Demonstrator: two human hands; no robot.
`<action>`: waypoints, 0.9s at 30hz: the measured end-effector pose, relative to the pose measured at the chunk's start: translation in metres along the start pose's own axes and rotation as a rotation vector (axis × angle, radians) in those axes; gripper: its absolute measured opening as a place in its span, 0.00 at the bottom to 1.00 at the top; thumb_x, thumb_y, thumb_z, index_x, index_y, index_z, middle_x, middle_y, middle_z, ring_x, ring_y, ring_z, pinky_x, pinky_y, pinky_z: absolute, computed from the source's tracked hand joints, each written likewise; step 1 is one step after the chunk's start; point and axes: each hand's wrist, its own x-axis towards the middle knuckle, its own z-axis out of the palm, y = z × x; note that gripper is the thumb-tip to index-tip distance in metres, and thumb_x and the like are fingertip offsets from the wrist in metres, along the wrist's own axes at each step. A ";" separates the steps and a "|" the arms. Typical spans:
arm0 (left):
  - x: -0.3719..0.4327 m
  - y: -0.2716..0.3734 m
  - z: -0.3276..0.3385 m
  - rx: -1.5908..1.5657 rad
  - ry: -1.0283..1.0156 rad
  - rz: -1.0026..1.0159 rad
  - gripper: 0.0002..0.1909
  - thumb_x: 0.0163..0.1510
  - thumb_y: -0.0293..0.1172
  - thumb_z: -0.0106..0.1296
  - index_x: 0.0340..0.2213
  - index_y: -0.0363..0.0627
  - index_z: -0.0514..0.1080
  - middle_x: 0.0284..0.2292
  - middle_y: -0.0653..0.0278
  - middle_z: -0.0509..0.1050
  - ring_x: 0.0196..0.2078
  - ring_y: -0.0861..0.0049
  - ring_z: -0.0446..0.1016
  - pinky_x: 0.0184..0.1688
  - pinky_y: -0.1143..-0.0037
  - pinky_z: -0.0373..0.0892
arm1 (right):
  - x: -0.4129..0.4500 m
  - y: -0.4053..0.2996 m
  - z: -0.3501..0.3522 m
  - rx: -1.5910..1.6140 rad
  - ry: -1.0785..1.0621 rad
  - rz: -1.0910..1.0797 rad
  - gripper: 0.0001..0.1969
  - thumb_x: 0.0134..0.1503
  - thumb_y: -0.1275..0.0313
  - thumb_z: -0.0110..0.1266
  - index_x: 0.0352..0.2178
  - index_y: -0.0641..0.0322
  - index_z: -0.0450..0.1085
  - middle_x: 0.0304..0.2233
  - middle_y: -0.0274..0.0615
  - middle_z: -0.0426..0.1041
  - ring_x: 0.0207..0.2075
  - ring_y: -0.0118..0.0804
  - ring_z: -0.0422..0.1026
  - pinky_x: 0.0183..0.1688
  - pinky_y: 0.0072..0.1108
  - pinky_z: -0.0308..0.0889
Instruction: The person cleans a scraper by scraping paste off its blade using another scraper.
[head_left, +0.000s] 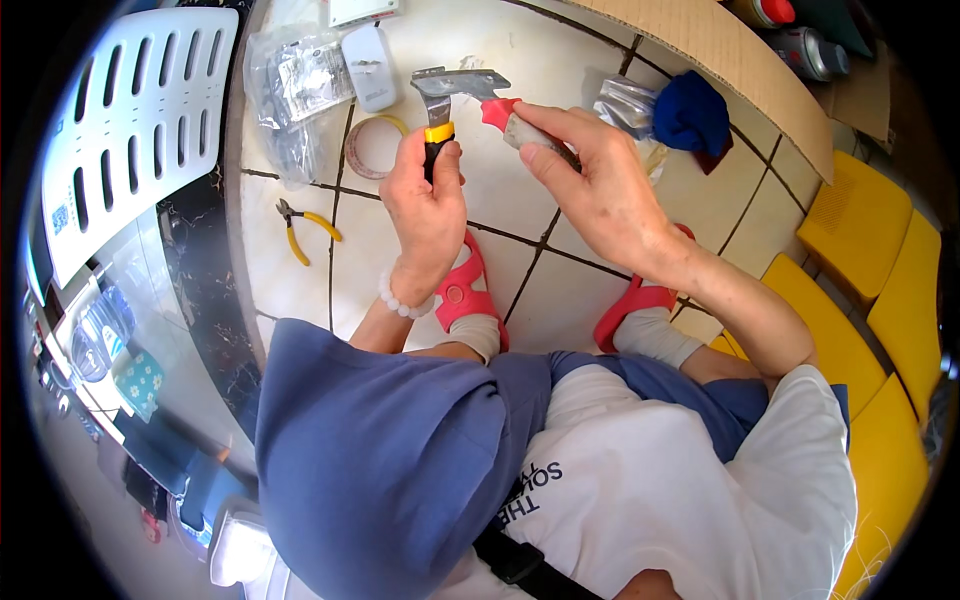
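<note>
My left hand (427, 202), with a bead bracelet (405, 301) at its wrist, grips a metal-headed hand tool by its black handle (432, 159) with a yellow collar (439, 133). The tool points up, away from me. My right hand (600, 165) holds a second tool by its worn grey handle (529, 135), which has a red collar (498, 113). Its flat metal blade (469, 82) reaches left and overlaps the first tool's head. Whether both are scrapers I cannot tell. Both tools are held above the tiled floor (510, 187).
Yellow-handled diagonal cutters (304, 225), a tape roll (375, 147), a white plastic case (370, 69) and clear plastic bags (296, 97) lie left. A blue cloth (691, 112) and a cardboard edge (720, 56) are right. Yellow stools (859, 225) stand beside me; a white slotted panel (139, 120) is left.
</note>
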 end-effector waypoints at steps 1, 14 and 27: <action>0.000 -0.002 0.000 0.048 0.016 0.043 0.05 0.54 0.20 0.49 0.35 0.36 0.68 0.18 0.67 0.67 0.17 0.85 0.64 0.20 0.80 0.61 | 0.000 -0.001 0.000 -0.004 -0.008 0.005 0.17 0.54 0.72 0.51 0.44 0.70 0.69 0.27 0.57 0.70 0.31 0.53 0.70 0.34 0.34 0.64; 0.001 0.015 -0.001 -0.205 -0.106 -0.166 0.05 0.60 0.26 0.45 0.33 0.37 0.68 0.25 0.65 0.72 0.21 0.85 0.68 0.24 0.83 0.64 | 0.011 0.001 -0.023 0.326 -0.047 0.460 0.19 0.59 0.69 0.48 0.50 0.69 0.66 0.27 0.34 0.65 0.17 0.20 0.62 0.14 0.14 0.55; 0.000 0.012 -0.002 -0.169 -0.121 -0.162 0.05 0.60 0.26 0.44 0.33 0.37 0.68 0.24 0.65 0.73 0.21 0.84 0.68 0.24 0.82 0.65 | 0.009 0.021 -0.009 -0.081 -0.073 0.061 0.19 0.58 0.70 0.50 0.50 0.66 0.66 0.31 0.36 0.71 0.25 0.24 0.66 0.27 0.17 0.63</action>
